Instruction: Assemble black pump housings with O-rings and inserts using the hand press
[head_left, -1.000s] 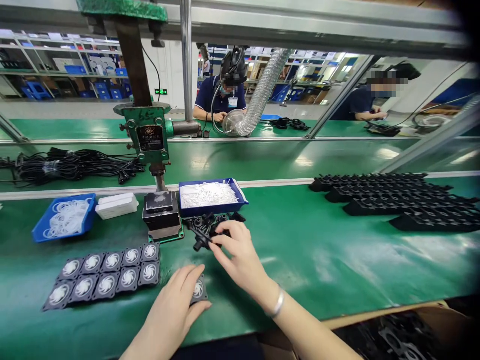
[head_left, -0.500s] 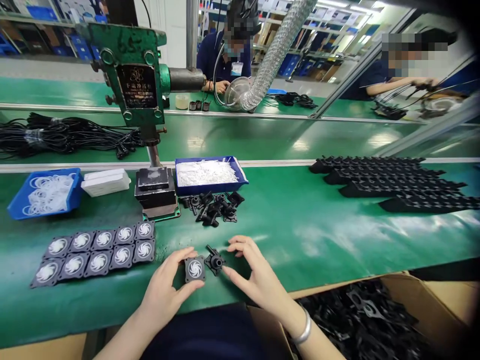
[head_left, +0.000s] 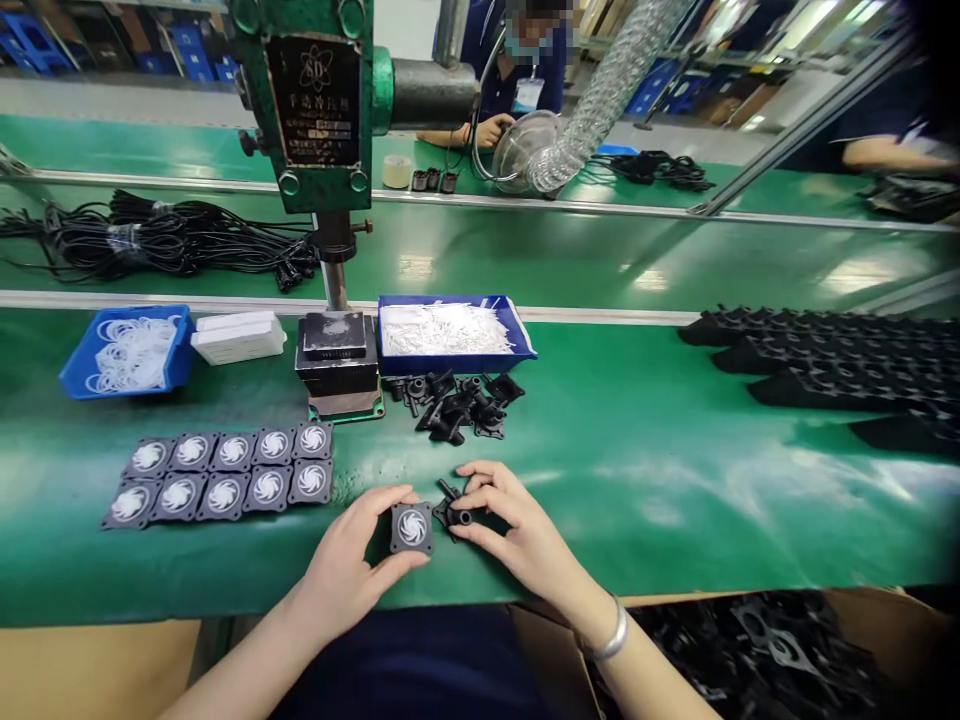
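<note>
My left hand [head_left: 360,545] grips a square black pump housing [head_left: 411,527] by its edges, thumb at the near side and fingers at the far side. A white impeller with curved blades faces up in it. Just to the right, my right hand [head_left: 506,515] has its thumb and fingers closed around a black pump cover [head_left: 445,512] with pipe stubs, low over the green work surface. Part of the cover is hidden by the fingers. Two rows of similar housings with white impellers [head_left: 225,494] lie to the left. Beyond my hands is a loose pile of black covers [head_left: 457,408].
A green hand press [head_left: 319,110] stands behind, over a black metal block [head_left: 337,350]. Blue trays hold white rings [head_left: 135,352] and thin white pieces [head_left: 450,335]. Black cables [head_left: 172,240] lie at the back left, black part rows [head_left: 847,370] at right. Below right is a carton [head_left: 885,630].
My right hand, apart from the cover before, has closed its fingers on it. My left hand still holds the housing. The whole view has shifted, with my head turned slightly.
</note>
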